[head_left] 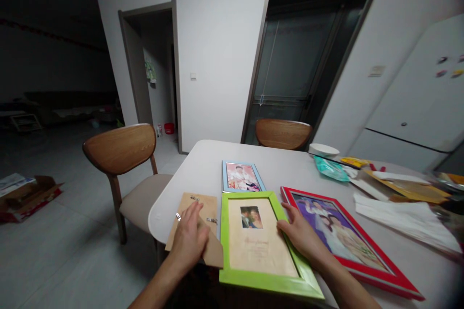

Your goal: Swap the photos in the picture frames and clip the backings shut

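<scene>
My left hand (pixel 190 237) lies flat, fingers stretched out, on a brown frame backing board (pixel 194 224) with metal clips at the table's near left corner. A lime-green picture frame (pixel 261 246) with a small photo on a cream mat lies right of the board. My right hand (pixel 299 231) rests on the green frame's right edge, fingers curled against it. Beside that hand lies a red frame (pixel 377 270) with a large photo. A small light-blue frame (pixel 242 176) lies behind the green one.
The white table (pixel 203 159) carries a white bowl (pixel 324 149), a teal wipes packet (pixel 330 169), white paper (pixel 406 217) and brown cardboard pieces (pixel 409 188) at right. Two wooden chairs (pixel 121 152) (pixel 282 133) stand at left and far side. A cardboard box (pixel 27 195) sits on the floor.
</scene>
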Demonstrator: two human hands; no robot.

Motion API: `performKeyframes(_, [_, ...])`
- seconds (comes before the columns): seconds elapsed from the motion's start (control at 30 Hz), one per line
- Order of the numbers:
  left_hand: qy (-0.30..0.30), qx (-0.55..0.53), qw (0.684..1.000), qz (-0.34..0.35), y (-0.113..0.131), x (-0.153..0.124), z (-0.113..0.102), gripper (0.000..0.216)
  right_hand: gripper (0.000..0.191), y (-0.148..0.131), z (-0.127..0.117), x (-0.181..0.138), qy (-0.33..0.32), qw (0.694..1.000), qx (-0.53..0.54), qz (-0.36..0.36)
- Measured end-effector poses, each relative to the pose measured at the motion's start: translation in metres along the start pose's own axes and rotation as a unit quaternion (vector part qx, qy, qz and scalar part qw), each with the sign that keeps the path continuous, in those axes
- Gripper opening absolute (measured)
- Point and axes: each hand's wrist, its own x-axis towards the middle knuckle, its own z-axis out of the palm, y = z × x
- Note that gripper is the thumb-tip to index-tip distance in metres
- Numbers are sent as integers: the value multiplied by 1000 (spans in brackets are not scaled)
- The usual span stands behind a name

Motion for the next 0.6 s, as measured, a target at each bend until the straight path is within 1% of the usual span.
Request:
performKeyframes(0.03, [-18, 0, 1000, 24, 13, -4, 7, 50, 64, -4, -1, -3, -25, 995, 89, 32])
performKeyframes(0.07, [-49, -8, 998, 42, 27, -7, 15, 52, 66, -9, -2, -6, -48, 983, 167, 60])
performKeyframes(0.13, [-121, -35, 989, 77, 55, -13, 30, 63, 70, -19, -3, -13, -68, 958, 266, 88])
performKeyframes(0.2, [-168, -48, 979, 110, 77, -18, 42, 71, 72, -27, -4, -20, -61, 949, 298, 81])
performKeyframes(0.23, [-176, -48, 975, 130, 86, -19, 47, 71, 72, -30, -4, -22, -59, 949, 299, 74])
performKeyframes(0.3, [-177, -43, 966, 181, 96, -21, 50, 63, 71, -32, -4, -24, -65, 953, 290, 57])
performKeyframes(0.37, [-158, -41, 959, 230, 98, -22, 48, 54, 71, -29, -5, -22, -75, 959, 271, 32])
performKeyframes(0.4, [-139, -45, 959, 243, 97, -21, 44, 52, 72, -26, -5, -20, -77, 964, 255, 21])
performKeyframes(0.43, [-112, -52, 963, 241, 95, -21, 39, 51, 72, -23, -6, -18, -74, 970, 231, 10])
performKeyframes(0.47, [-79, -63, 970, 223, 92, -20, 33, 50, 72, -19, -6, -15, -66, 979, 194, 2])
performKeyframes(0.53, [-10, -93, 984, 152, 84, -17, 19, 48, 65, -10, -7, -10, -34, 996, 78, -19])
performKeyframes(0.57, [17, -107, 988, 108, 78, -16, 13, 48, 61, -6, -8, -8, -12, 999, 5, -32])
performKeyframes(0.6, [38, -116, 990, 68, 72, -16, 7, 47, 57, -2, -8, -6, 11, 996, -67, -50])
